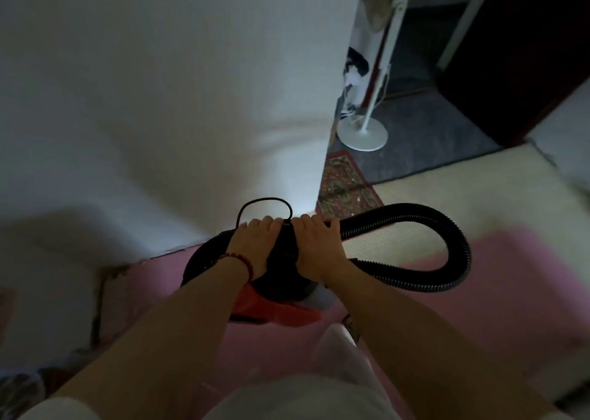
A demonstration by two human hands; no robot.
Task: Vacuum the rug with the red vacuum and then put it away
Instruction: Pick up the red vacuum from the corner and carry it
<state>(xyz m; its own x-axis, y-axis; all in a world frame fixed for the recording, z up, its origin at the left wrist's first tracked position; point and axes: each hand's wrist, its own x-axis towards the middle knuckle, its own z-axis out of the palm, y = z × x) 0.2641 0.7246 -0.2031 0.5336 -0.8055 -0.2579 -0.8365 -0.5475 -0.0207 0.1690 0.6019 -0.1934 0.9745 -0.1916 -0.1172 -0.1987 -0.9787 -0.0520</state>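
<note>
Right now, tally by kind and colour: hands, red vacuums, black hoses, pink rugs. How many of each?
Hands: 2, left hand, right hand
Red vacuum: 1
Black hose: 1
Pink rug: 1
Total: 5

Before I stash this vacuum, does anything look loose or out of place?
The black hose swings out in a wide loose loop right of the red vacuum, and a thin cord loop sticks out beyond it.
</note>
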